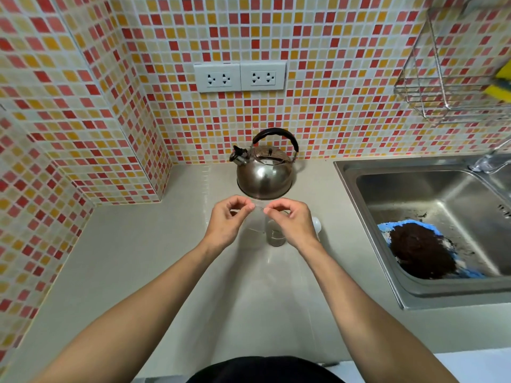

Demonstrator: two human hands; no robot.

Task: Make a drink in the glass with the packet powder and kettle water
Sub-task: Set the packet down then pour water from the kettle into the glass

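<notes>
Both forearms reach over table [138,258]; left hand [225,221] & right hand [293,221] fingers pinch clear packet [259,207] above glass [275,233]; kettle [264,172] just behind.

A wall of small red, orange and cream mosaic tiles [318,51] carries two white double sockets [239,77]. Below runs a smooth beige countertop [138,258]. A stainless steel sink [414,194] sits right, beneath a wire rack [431,87].

counter [132,258] open left (kettle [265,172] behind, sink [387,272] right).
</notes>
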